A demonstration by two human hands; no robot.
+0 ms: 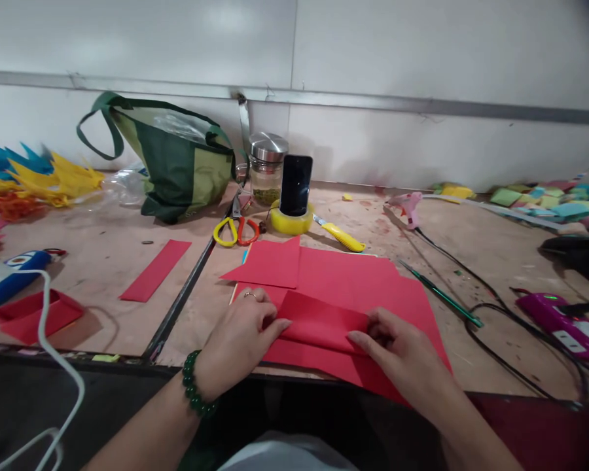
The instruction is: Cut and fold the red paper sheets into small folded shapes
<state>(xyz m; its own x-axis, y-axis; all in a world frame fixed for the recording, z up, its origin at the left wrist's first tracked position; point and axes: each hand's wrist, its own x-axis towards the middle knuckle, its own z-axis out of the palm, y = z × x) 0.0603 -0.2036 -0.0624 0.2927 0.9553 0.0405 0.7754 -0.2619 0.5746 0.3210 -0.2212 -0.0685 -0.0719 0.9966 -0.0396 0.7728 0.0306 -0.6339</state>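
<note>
A folded piece of red paper [321, 322] is held between my two hands, just above larger red sheets [353, 271] on the table. My left hand [243, 337], with a ring and a green bead bracelet, pinches its left end between thumb and fingers. At its right end my right hand [395, 343] grips it the same way; some fingertips are hidden behind the paper. Beyond my left hand lies a smaller cut red piece [272, 263]. A red paper strip [156, 271] and a folded red paper form [39, 317] rest farther left.
Yellow-and-red-handled scissors [236, 229], a phone [296, 185] standing in a yellow tape roll [290, 221], and a yellow utility knife [341, 235] lie behind the sheets. A green pen-like tool [442, 294], a pink glue gun [408, 208] and cables are rightward. A green bag [177, 167] stands behind.
</note>
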